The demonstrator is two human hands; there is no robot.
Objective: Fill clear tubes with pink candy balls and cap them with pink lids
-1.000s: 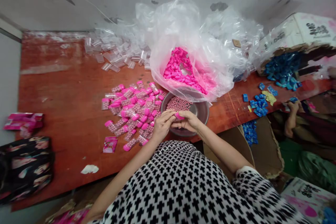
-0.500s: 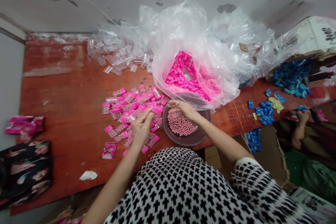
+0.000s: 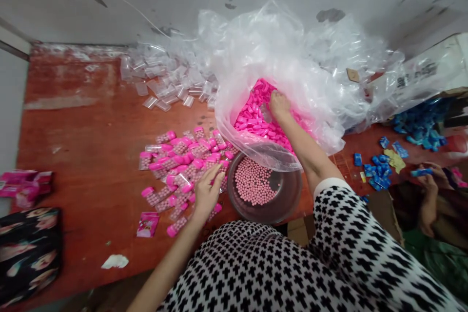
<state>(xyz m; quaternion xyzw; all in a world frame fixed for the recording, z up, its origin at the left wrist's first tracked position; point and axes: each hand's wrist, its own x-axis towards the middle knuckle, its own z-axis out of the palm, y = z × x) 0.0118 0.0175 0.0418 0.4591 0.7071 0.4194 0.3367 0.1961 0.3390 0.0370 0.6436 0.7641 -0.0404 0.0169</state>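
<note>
Head view shows right hand dug into pink caps, grasp hidden.

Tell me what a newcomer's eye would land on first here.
The big clear plastic bag at the back of the table, heaped with bright pink caps, where the right hand digs in. In front of it sits a metal bowl of pale pink pellets. Left of the bowl, the left hand rests on a pile of pink-capped tubes.

Blue caps, empty tubes, floral bag
</note>
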